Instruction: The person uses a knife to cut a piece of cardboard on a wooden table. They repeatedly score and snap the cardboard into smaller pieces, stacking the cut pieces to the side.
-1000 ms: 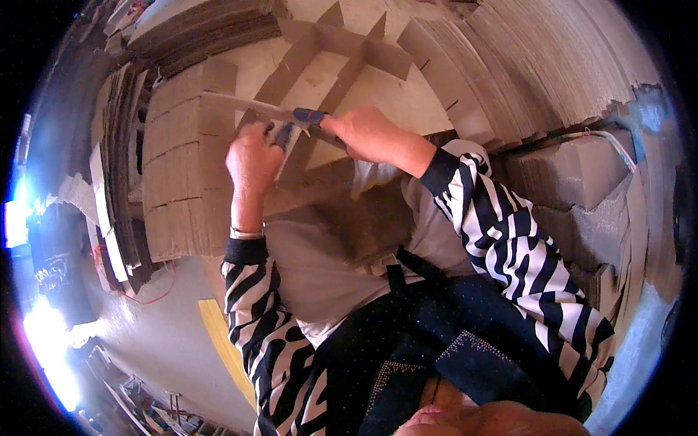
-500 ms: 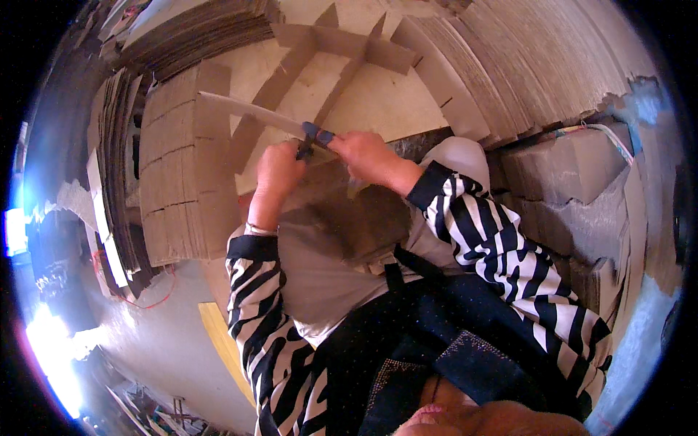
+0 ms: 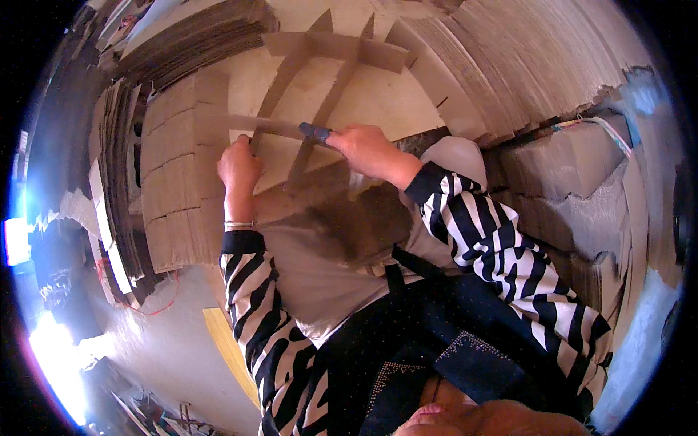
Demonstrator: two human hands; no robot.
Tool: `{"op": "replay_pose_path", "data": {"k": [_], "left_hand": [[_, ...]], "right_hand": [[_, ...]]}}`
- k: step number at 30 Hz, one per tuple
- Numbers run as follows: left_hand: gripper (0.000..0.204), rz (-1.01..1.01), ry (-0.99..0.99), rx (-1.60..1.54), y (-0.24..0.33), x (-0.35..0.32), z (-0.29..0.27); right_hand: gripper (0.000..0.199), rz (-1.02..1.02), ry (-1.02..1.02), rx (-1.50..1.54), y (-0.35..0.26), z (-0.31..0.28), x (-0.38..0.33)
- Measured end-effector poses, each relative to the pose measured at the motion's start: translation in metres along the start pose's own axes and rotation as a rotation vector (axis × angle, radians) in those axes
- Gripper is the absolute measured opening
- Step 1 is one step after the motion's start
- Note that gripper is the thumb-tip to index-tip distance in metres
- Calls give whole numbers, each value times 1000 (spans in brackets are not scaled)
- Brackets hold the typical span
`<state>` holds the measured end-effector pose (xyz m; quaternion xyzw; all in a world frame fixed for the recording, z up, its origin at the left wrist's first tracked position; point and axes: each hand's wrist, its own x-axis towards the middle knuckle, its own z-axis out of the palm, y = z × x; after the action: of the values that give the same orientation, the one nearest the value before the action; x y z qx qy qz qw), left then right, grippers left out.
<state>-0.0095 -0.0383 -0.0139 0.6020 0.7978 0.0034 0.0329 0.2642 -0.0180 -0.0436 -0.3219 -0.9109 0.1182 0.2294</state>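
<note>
Over a pale board [image 3: 392,102], two long cardboard strips [image 3: 336,91] run away from me and slot into a cardboard cross strip [image 3: 382,55] at the far end. Nearer to me, a second cross strip [image 3: 273,126], blurred, lies across the long ones. My right hand [image 3: 363,149] grips its right end, with dark blue coverings on the fingertips. Closed near its left part is my left hand [image 3: 240,168], beside the left long strip. Its fingertips are partly hidden, but they seem to pinch cardboard there.
Tall cardboard bundles [image 3: 174,174] stand at the left, close to my left hand. More cardboard sheets [image 3: 502,65] are stacked upright at the right and a pile [image 3: 203,36] lies far left. A yellow strip [image 3: 229,349] is at the lower left.
My left hand has moved left, away from my right hand, along the near cross strip. That strip's raised left end has come down. The far strips have shifted slightly left.
</note>
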Motion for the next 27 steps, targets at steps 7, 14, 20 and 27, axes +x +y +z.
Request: {"op": "replay_pose_path", "data": {"k": [7,14,20,27], "left_hand": [[23,-75,61,-66,-4,-12,-11],[33,-25,453,-168,9,-20,-17],[37,-56,29,-124,48,18,-7],[29,-101,23,-76,30,19,-6]], "right_hand": [[54,70,-329,-12,-6,-26,-4],[68,257,134,-41,36,-100,-19],[51,716,8,-618,137,-118,-133],[25,379,408,-204,86,-159,-37]]}}
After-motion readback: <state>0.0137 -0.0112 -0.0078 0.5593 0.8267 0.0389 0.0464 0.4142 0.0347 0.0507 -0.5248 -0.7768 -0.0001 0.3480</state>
